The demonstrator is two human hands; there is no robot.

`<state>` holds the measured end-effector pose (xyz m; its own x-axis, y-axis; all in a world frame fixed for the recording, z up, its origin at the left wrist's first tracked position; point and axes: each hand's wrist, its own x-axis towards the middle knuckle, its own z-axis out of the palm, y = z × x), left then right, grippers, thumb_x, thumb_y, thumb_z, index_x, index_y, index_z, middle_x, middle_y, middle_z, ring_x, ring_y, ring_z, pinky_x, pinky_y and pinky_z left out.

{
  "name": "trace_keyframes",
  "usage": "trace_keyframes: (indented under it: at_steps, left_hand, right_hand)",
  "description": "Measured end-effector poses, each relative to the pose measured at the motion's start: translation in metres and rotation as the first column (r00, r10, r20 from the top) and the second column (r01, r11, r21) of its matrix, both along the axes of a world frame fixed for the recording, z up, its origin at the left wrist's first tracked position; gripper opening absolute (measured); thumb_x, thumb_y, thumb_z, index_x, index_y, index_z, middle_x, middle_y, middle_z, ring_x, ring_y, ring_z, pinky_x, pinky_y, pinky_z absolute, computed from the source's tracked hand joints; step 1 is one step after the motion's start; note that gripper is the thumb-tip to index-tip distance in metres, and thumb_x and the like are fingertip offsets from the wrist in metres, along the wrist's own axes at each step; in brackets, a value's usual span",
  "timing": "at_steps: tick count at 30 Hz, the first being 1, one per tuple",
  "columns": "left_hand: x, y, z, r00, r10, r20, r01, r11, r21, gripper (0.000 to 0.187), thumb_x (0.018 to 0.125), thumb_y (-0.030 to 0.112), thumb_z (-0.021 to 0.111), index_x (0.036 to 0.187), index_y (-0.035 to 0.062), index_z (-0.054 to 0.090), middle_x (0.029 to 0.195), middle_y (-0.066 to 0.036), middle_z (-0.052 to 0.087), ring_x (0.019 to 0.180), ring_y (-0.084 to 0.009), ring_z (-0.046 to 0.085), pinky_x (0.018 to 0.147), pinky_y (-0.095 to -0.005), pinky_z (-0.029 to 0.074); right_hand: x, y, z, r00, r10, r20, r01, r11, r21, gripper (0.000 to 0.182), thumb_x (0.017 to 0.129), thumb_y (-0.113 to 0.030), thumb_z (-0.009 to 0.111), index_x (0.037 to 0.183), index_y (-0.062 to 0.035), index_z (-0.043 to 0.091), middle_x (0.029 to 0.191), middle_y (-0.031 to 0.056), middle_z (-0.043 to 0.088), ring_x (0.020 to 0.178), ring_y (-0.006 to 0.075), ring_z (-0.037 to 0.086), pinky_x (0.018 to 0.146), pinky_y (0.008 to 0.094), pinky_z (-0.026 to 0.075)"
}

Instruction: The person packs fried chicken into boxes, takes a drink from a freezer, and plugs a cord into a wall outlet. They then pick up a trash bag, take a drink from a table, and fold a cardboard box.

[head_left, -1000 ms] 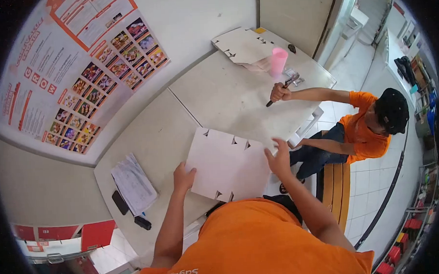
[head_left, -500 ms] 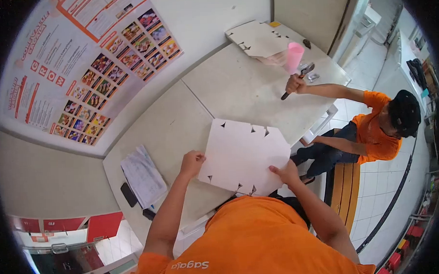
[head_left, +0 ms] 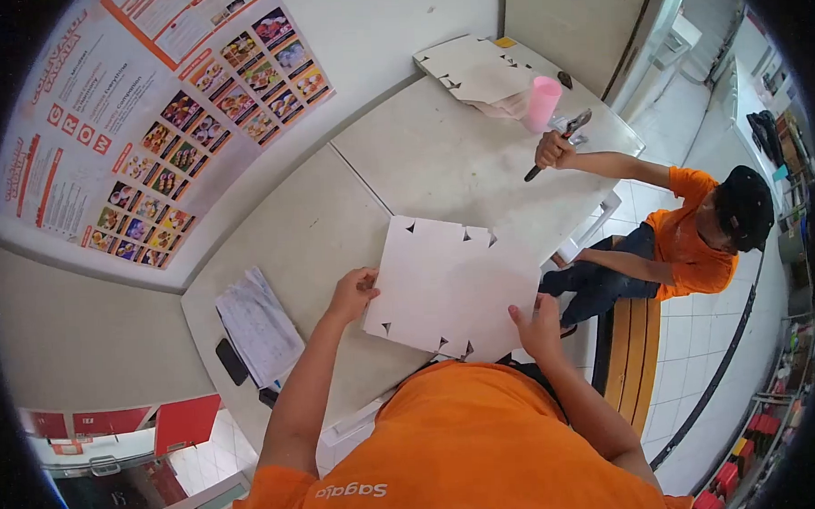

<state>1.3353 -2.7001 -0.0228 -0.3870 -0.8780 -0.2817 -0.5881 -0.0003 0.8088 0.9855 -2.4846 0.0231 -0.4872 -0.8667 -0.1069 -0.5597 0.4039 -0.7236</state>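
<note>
A flat white cardboard sheet [head_left: 454,289] with small dark cut notches along two sides lies in front of me, over the table's near edge. My left hand [head_left: 353,294] is closed at its left edge, fingers curled against the border. At the opposite edge, my right hand [head_left: 537,326] grips the sheet with the thumb towards its upper face; part of those fingers is hidden. The sheet's underside does not show.
Papers [head_left: 259,327] and a black phone [head_left: 233,361] lie on the white table [head_left: 290,232] to my left. A seated person [head_left: 685,231] on the right holds an adjustable wrench [head_left: 558,145]. Beyond are a pink cup [head_left: 543,104] and another white cardboard sheet [head_left: 473,65].
My right hand has shifted along the right edge, its fingers now showing beside the thumb. The sheet's far right corner looks altered. The other person's wrench has tilted slightly.
</note>
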Motion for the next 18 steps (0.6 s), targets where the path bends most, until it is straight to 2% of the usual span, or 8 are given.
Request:
trace_keyframes:
  at_steps: [2,3,5,6,8,12,14,18]
  left_hand:
    - [0.004,-0.001,-0.006,0.999,0.001,-0.054,0.002,0.998,0.067,0.043,0.083,-0.003,0.074,0.122,0.0105,0.065,0.102,-0.003,0.067,0.082,-0.0117,0.061,0.063,-0.0279,0.053]
    - [0.005,-0.004,-0.011,0.999,0.003,-0.054,0.0,0.998,0.066,0.043,0.083,-0.003,0.074,0.122,0.0105,0.065,0.102,-0.003,0.067,0.082,-0.0117,0.061,0.063,-0.0279,0.053]
    - [0.008,-0.01,-0.019,0.989,-0.088,-0.115,0.091,0.996,0.016,0.044,0.084,-0.004,0.073,0.124,0.0119,0.064,0.097,-0.002,0.065,0.079,-0.0111,0.06,0.061,-0.0273,0.052]
    - [0.004,-0.007,-0.008,0.989,-0.09,-0.114,0.092,0.996,0.015,0.044,0.084,-0.004,0.073,0.124,0.0119,0.064,0.097,-0.002,0.065,0.079,-0.0111,0.06,0.061,-0.0273,0.052]
    - [0.0,-0.004,0.01,0.995,-0.047,-0.089,0.06,0.986,0.156,0.046,0.084,-0.005,0.073,0.126,0.0114,0.062,0.093,0.0,0.061,0.077,-0.0101,0.058,0.06,-0.0271,0.051]
    - [0.003,-0.006,-0.001,0.99,-0.054,-0.131,0.072,0.987,0.14,0.05,0.084,-0.005,0.073,0.129,0.0121,0.061,0.091,0.0,0.058,0.074,-0.0099,0.057,0.059,-0.0267,0.05]
    - [0.003,-0.007,-0.001,0.995,-0.085,-0.059,0.09,0.992,0.09,0.055,0.083,-0.006,0.073,0.132,0.0145,0.061,0.093,-0.001,0.057,0.074,-0.0101,0.057,0.059,-0.0264,0.051]
    - [0.002,-0.007,-0.002,0.994,-0.081,-0.074,0.087,0.993,0.076,0.056,0.083,-0.005,0.074,0.133,0.0161,0.061,0.095,-0.002,0.058,0.072,-0.0101,0.057,0.058,-0.0262,0.051]
  right_hand:
    - [0.009,0.0,0.018,0.976,-0.118,0.186,0.126,0.992,-0.032,0.054,0.085,-0.026,0.079,0.118,0.0087,0.053,0.115,0.0242,0.062,0.104,0.0326,0.064,0.088,0.0401,0.051]
    - [0.012,-0.007,0.02,0.976,-0.116,0.186,0.124,0.992,-0.033,0.054,0.085,-0.026,0.079,0.118,0.0087,0.053,0.115,0.0242,0.062,0.104,0.0326,0.064,0.088,0.0401,0.051]
    - [0.015,-0.014,0.021,0.844,-0.255,0.472,0.267,0.963,0.044,0.055,0.084,-0.024,0.081,0.117,0.0096,0.053,0.114,0.022,0.063,0.103,0.0268,0.065,0.086,0.0377,0.052]
    - [0.013,-0.014,0.012,0.843,-0.256,0.474,0.268,0.963,0.043,0.055,0.084,-0.024,0.081,0.117,0.0096,0.053,0.114,0.022,0.063,0.103,0.0268,0.065,0.086,0.0377,0.052]
    - [0.003,-0.018,-0.007,0.707,-0.228,0.67,0.242,0.967,0.074,0.049,0.084,-0.021,0.081,0.117,0.0084,0.059,0.111,0.0182,0.068,0.098,0.0239,0.067,0.083,0.0358,0.053]
    - [-0.001,-0.007,-0.017,0.753,-0.154,0.64,0.157,0.986,0.052,0.043,0.084,-0.019,0.081,0.116,0.0051,0.065,0.104,0.0141,0.072,0.092,0.0218,0.069,0.08,0.0345,0.054]
    - [-0.003,-0.006,-0.019,0.762,-0.19,0.619,0.189,0.98,0.069,0.034,0.085,-0.015,0.079,0.113,0.0022,0.07,0.101,0.0114,0.073,0.088,0.0201,0.07,0.079,0.0341,0.054]
    - [-0.016,-0.007,-0.024,0.745,-0.199,0.637,0.144,0.98,0.138,0.033,0.085,-0.013,0.078,0.112,0.0049,0.069,0.099,0.0118,0.073,0.084,0.0198,0.069,0.076,0.034,0.054]
